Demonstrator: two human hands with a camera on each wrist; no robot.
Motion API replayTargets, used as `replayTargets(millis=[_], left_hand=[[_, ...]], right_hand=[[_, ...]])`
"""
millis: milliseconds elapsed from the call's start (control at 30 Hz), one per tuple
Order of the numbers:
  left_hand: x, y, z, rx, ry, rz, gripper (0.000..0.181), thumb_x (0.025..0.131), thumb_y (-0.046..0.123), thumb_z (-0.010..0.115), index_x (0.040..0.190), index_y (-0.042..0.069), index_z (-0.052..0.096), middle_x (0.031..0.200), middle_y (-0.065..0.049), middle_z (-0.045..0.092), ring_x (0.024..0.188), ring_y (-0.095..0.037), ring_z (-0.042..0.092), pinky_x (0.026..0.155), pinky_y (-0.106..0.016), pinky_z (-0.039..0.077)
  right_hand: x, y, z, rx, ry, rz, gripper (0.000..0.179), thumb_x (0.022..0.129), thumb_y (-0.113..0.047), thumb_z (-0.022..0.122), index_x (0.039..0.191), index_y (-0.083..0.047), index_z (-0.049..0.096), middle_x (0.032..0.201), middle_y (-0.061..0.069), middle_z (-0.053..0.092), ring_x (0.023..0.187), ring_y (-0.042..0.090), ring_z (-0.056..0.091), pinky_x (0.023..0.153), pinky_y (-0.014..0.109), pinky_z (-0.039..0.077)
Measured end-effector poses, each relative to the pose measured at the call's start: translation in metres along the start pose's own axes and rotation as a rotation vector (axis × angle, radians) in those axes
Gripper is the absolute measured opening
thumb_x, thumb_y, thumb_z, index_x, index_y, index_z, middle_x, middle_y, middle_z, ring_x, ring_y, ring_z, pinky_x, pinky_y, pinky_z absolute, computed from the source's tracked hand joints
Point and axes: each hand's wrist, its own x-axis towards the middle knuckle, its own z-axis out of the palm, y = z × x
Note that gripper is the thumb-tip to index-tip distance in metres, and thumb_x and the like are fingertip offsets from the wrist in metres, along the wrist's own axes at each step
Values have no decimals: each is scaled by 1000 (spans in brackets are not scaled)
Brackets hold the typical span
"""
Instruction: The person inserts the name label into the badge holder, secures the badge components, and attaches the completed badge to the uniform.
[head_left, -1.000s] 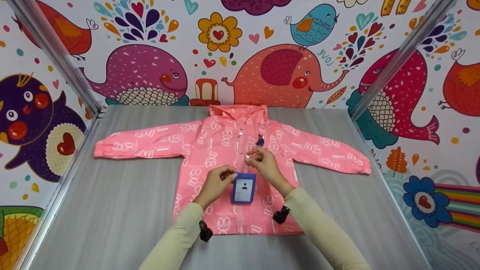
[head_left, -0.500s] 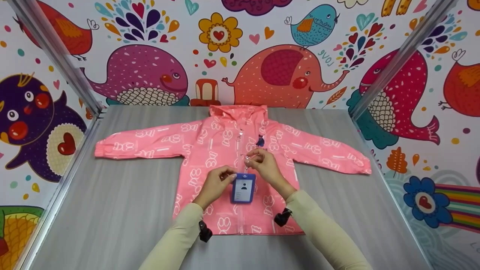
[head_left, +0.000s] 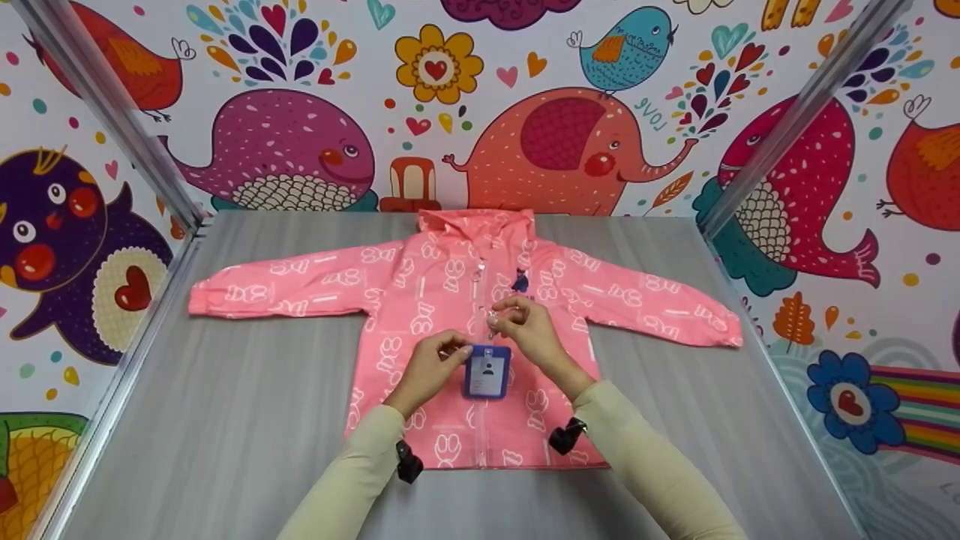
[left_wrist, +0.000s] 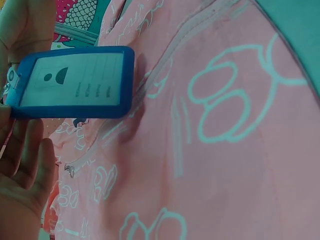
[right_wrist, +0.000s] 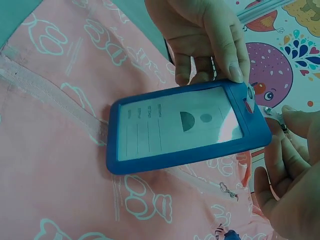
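A blue badge holder (head_left: 486, 376) with a white ID card inside hangs over the front of a pink jacket (head_left: 420, 315). My left hand (head_left: 430, 369) pinches the holder's upper left corner between thumb and fingers. In the right wrist view the thumb (right_wrist: 234, 71) presses on the holder's blue frame. Just above the holder, my right hand (head_left: 529, 331) pinches a small metal clip (right_wrist: 271, 113) between thumb and forefinger. A short clear strap (right_wrist: 250, 97) with a metal snap sits at the holder's top edge, close to the clip.
The jacket lies flat, sleeves spread, on a grey wood-grain table (head_left: 225, 420). A small dark blue figure (head_left: 520, 280) is on its chest, and a zipper pull (head_left: 481, 267) shows near the collar. Walls with cartoon animals (head_left: 555, 150) stand behind and beside.
The badge holder has tilted, its lower edge rising slightly, and the strap at its top shows more plainly. Both hands stay nearly in place, each keeping its pinch.
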Motion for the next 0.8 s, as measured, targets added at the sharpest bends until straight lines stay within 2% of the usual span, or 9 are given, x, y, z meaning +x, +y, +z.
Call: replayTargets(millis=[133,233,433,667,800], left_hand=[[1,1,-1,26,7,9,12,92,13,66,102,9,73,97,-9,73,85,-11,61,79,-26,54],[1,2,-1,28,8,16,12,91,12,68,102,9,73,99,-8,72,88,-12,61,80,-27,53],[1,4,0,23,0,56,15,87,9,72,102,9,72,101,-9,72,91,-17,65,81,-31,56],[5,9,1,27,-11,99,21,82,7,77,103,6,72,101,-10,72,91,-21,67,84,-34,57],[6,10,2,18,-10,82,21,81,8,78,101,8,73,100,-8,73,91,-18,68,85,-32,57]], right_hand=[[0,-3,1,34,-4,15,25,90,1,66,110,14,61,75,11,72,65,8,65,65,22,50],[0,-5,2,51,-2,24,25,89,2,66,110,14,61,74,6,72,67,12,66,67,25,51],[1,-7,3,50,14,25,26,88,2,66,110,15,60,73,3,72,68,14,66,70,30,53],[1,-9,6,79,5,12,26,86,7,64,109,16,59,72,4,72,67,15,65,67,24,52],[0,-10,7,97,-13,4,26,87,8,64,110,18,57,72,3,70,64,9,62,66,22,51]])
